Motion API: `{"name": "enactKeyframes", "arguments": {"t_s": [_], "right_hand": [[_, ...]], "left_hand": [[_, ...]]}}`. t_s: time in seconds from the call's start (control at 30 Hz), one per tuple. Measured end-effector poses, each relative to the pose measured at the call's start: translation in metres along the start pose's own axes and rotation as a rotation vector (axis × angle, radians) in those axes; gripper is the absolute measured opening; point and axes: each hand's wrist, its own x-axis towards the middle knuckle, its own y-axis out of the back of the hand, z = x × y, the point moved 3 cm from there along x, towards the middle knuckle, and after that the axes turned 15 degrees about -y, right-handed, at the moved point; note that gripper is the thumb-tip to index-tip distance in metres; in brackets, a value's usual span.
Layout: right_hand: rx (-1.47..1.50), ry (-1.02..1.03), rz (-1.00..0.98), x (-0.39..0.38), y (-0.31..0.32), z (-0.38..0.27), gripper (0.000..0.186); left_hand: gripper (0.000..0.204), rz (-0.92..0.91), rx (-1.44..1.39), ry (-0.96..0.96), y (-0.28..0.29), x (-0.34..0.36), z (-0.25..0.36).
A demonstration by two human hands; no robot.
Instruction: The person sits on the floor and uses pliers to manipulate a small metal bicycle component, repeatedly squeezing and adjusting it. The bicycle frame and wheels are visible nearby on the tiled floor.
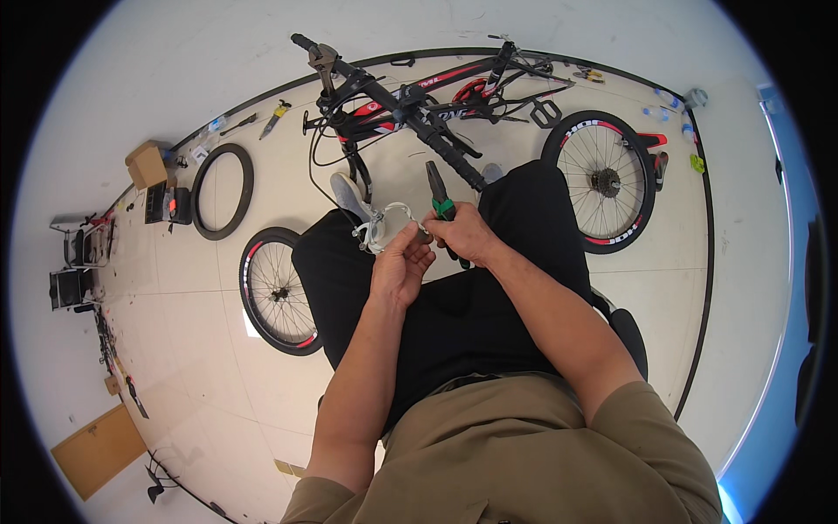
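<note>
Right over my lap, in the head view, both my hands are busy and close together. My left hand (404, 271) is grasping a bike part (377, 229), thumb and fingers pinching its right end. My right hand (464, 234) is wrapped around a pair of pliers (443, 210), its thumb side near that same end.

The part looks whitish and shiny, a rough loop with lumpier pieces at its left; finer details are too small to tell. That lumpy side points left, near my shoe (347, 194), and with such a round outline I cannot make out its long axis. The pliers have a grey nose and green-and-black handles. Their nose points forward, away from me, and their long axis slants slightly, handle ends back and to the right.

Beyond are the red-and-black bike frame (436, 81) and handlebar (436, 144), with one wheel (278, 294) at my left and another wheel (605, 182) at my right.
</note>
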Motion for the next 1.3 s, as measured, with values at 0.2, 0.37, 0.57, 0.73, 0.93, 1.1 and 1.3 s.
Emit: {"name": "enactKeyframes", "arguments": {"t_s": [0.2,0.37,0.57,0.73,0.93,1.1,1.3], "right_hand": [[-0.010,0.016,-0.012,-0.004,0.000,-0.004,0.017],[-0.029,0.007,-0.003,-0.007,0.000,-0.007,0.017],[-0.099,0.011,0.080,-0.002,0.000,-0.002,0.024],[-0.131,0.044,0.112,-0.006,0.000,-0.005,0.029],[-0.142,0.025,0.125,-0.011,0.000,-0.011,0.032],[0.003,0.054,0.097,-0.005,-0.001,-0.004,0.022],[0.024,0.063,0.001,-0.006,-0.001,-0.006,0.015]], "left_hand": [[0.027,0.005,-0.012,-0.006,0.002,0.001,0.000],[0.026,0.013,-0.013,-0.002,0.001,0.001,0.000],[0.026,0.005,-0.010,-0.005,-0.001,0.000,0.001],[0.026,-0.012,-0.014,-0.007,0.000,0.000,0.001],[0.024,-0.005,-0.021,0.002,-0.002,-0.001,0.002],[0.024,0.000,-0.028,0.006,-0.003,0.000,0.003],[0.025,-0.007,-0.026,0.018,0.000,0.002,0.001]]}}
